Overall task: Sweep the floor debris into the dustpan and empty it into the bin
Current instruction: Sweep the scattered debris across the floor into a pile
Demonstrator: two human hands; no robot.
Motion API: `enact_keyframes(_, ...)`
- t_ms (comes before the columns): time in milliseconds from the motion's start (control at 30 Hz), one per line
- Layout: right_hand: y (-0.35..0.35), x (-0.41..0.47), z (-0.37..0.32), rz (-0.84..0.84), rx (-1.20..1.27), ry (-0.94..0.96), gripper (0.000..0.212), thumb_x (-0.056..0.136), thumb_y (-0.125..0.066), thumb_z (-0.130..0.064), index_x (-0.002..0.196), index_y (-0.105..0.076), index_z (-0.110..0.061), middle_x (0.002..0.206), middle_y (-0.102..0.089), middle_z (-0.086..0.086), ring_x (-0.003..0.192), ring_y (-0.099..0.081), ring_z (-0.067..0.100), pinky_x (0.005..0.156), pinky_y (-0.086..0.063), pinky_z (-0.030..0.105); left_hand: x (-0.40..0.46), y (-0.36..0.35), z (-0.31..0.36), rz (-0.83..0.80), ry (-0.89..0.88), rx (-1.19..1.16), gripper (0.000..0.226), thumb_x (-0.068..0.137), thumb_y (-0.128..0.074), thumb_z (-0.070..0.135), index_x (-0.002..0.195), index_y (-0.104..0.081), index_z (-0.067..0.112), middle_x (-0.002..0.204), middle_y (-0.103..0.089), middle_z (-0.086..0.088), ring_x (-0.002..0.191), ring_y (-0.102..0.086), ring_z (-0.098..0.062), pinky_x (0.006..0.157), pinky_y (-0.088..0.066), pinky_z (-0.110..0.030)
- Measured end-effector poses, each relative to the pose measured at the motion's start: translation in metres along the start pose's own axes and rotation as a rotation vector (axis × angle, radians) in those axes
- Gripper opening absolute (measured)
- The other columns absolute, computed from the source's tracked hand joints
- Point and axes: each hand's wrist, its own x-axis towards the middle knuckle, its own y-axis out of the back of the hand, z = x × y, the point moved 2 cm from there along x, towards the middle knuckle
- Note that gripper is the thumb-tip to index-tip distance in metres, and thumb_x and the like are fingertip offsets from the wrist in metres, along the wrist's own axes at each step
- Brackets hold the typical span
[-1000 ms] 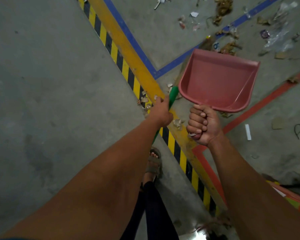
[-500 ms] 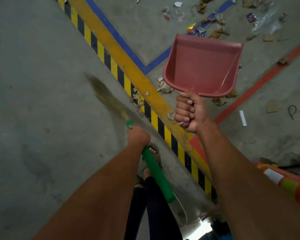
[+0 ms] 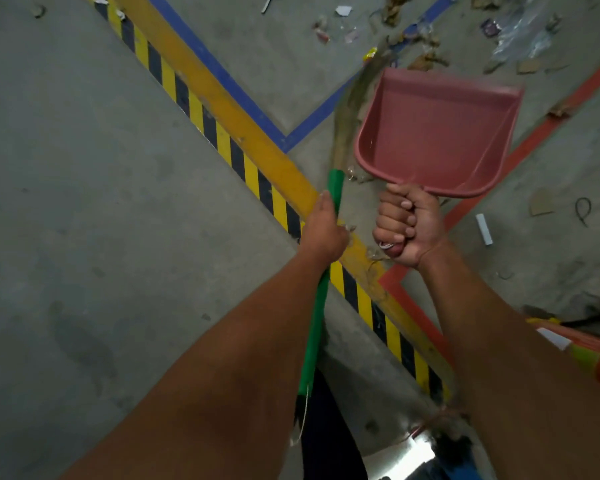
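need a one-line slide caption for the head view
Left hand grips a green-handled broom, right hand holds an empty red dustpan above a taped concrete floor strewn with debris.

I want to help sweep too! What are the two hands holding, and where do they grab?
Left hand grips the grass broom's green handle near its top; right hand grips the pink plastic dustpan by its handle.

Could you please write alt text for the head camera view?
Seen from above, a person's right hand grips an empty red dustpan while the left hand holds a green-handled broom over a concrete floor; debris lies scattered ahead.
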Motion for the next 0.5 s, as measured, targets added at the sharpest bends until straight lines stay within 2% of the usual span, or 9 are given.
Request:
enact_keyframes(67,-0.002,0.000,0.003,0.003,0.010,0.003,0.042,0.098,-0.042,-0.023,0.056,-0.038,-0.024,0.037,-0.027,-0.010,0.027,-0.022,0.005,0.032,-0.021,0.019,-0.009,0.010,-0.019,0.069,0.049,0.015,0.077,0.089,-0.059,0.013,0.157,-0.024,0.004,0.155,-0.039,-0.021,0.134,-0.046,-0.043,0.106,-0.044,-0.051)
enact_keyframes(167,-0.003,0.003,0.008,-0.011,0.019,-0.006,0.041,0.098,-0.042,-0.022,0.057,-0.037,-0.024,0.037,-0.027,-0.010,0.027,-0.022,0.005,0.032,-0.021,0.019,-0.025,0.019,-0.047,0.152,0.229,0.011,0.080,0.094,-0.058,0.009,0.161,-0.013,0.003,0.163,-0.026,-0.016,0.143,-0.040,-0.036,0.115,-0.040,-0.048)
enact_keyframes(267,-0.001,0.006,0.013,-0.019,0.017,-0.018,0.041,0.098,-0.043,-0.022,0.058,-0.036,-0.024,0.037,-0.027,-0.010,0.027,-0.022,0.005,0.033,-0.020,0.019,-0.036,0.022,-0.071,0.127,0.437,0.072,0.083,0.097,-0.058,0.016,0.161,-0.007,-0.002,0.166,-0.022,-0.015,0.143,-0.041,-0.035,0.114,-0.041,-0.045)
enact_keyframes(367,0.003,0.008,0.017,-0.002,0.004,-0.036,0.042,0.099,-0.042,-0.022,0.058,-0.035,-0.024,0.037,-0.026,-0.010,0.027,-0.022,0.005,0.033,-0.019,0.019,-0.031,0.017,-0.076,0.015,0.535,0.171,0.063,0.099,-0.058,0.022,0.149,-0.034,-0.008,0.149,-0.046,-0.021,0.130,-0.054,-0.036,0.102,-0.048,-0.040)
enact_keyframes(433,0.006,0.009,0.020,0.011,-0.011,-0.046,0.042,0.099,-0.042,-0.022,0.058,-0.036,-0.024,0.037,-0.026,-0.010,0.027,-0.022,0.005,0.033,-0.020,0.019,-0.023,0.011,-0.067,-0.074,0.469,0.239,0.044,0.102,-0.053,0.025,0.136,-0.051,-0.003,0.136,-0.057,-0.020,0.123,-0.059,-0.035,0.093,-0.050,-0.038)
enact_keyframes(500,0.007,0.010,0.022,0.017,-0.022,-0.053,0.042,0.099,-0.042,-0.022,0.058,-0.037,-0.024,0.037,-0.026,-0.010,0.027,-0.021,0.005,0.033,-0.019,0.020,-0.012,0.005,-0.053,-0.119,0.355,0.262,0.037,0.102,-0.051,0.026,0.129,-0.055,0.002,0.130,-0.061,-0.020,0.117,-0.062,-0.037,0.087,-0.049,-0.040)
